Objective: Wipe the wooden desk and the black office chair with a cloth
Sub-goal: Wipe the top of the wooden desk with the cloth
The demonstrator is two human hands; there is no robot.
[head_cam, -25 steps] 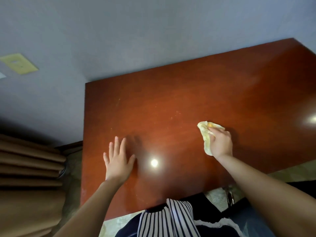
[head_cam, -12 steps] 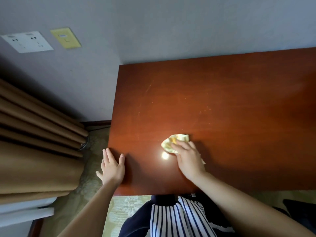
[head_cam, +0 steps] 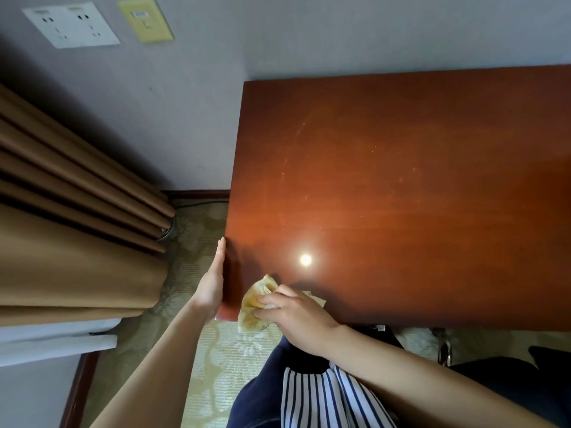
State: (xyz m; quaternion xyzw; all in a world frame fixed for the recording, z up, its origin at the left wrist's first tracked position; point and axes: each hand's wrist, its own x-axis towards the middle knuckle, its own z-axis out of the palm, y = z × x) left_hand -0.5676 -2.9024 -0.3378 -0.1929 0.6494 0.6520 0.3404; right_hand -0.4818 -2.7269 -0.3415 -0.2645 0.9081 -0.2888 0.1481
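Desk: wiping underway; right hand [head_cam: 296,316] grips crumpled yellow cloth [head_cam: 251,310] at glossy red-brown wooden desk [head_cam: 401,180] corner.
Left hand [head_cam: 213,285]: flat, fingers straight, against desk edge.
Black office chair [head_cam: 531,375]: likely unwiped.

Carpeted room, hotel or home. Pleated brown curtain [head_cam: 77,227] left of left hand [head_cam: 211,288] fingers [head_cam: 220,253]; wall sockets [head_cam: 71,24] beyond; patterned carpet [head_cam: 228,350] beneath; wooden desk [head_cam: 401,180] right.
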